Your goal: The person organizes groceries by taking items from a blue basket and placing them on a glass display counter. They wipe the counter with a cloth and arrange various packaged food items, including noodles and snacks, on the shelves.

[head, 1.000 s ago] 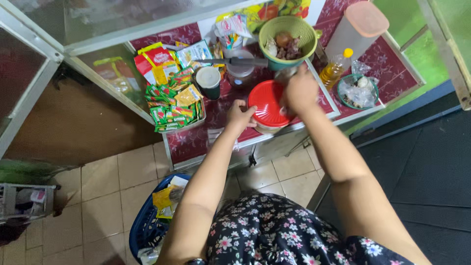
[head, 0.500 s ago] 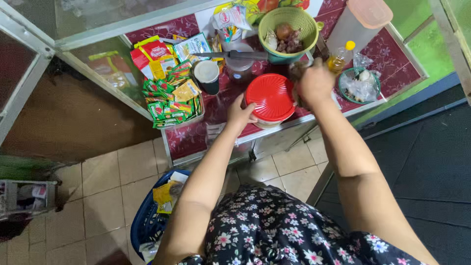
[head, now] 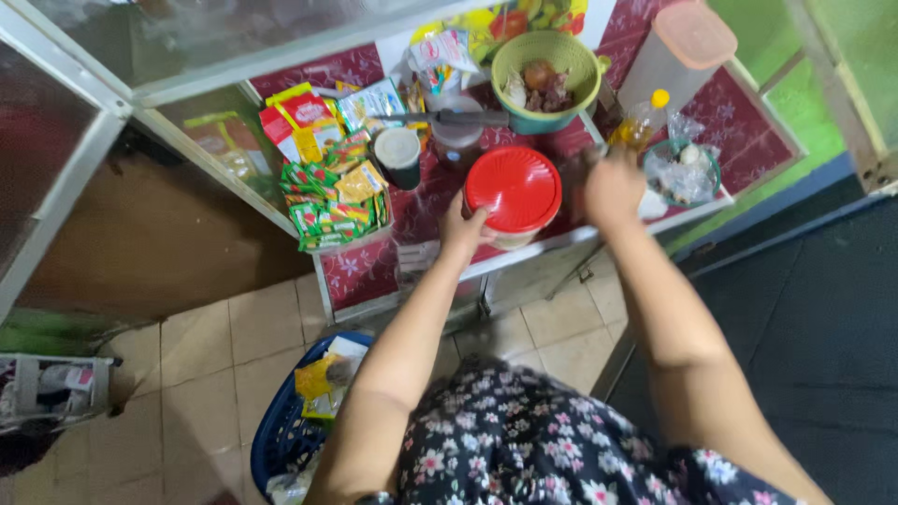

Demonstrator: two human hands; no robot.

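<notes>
Red-lidded round container point(head: 514, 192): stands near the front edge of the tabletop point(head: 360, 271), which is covered in a dark red flowered pattern. Lid on, ribbed, seen from above; pale body shows below the lid's near rim.

My left hand point(head: 462, 228): fingers curled against the near left side of the container, touching it at the lid's rim.

My right hand point(head: 613, 187): just right of the container, fingers closed around something small and dark; the hand is blurred, and I cannot tell what it grips.

Behind the container: a clear jar point(head: 456, 140) with a knife point(head: 449, 118) lying across its top, and a dark cup point(head: 399, 155) with a pale lid to the left of it.

Further back: a green colander point(head: 547, 70) holding onions and other dark pieces.

Right: a small bottle of yellow oil point(head: 639, 122) with a yellow cap, a tall clear canister point(head: 678, 51) with a pink lid, and a small green bowl point(head: 683, 173) with crumpled clear plastic in it.

Left: a heap of green, yellow and red sachets point(head: 332, 192).

Below, on the tiled floor point(head: 201, 374): a blue basket point(head: 290, 421) with wrappers inside, beside my flowered dress.
</notes>
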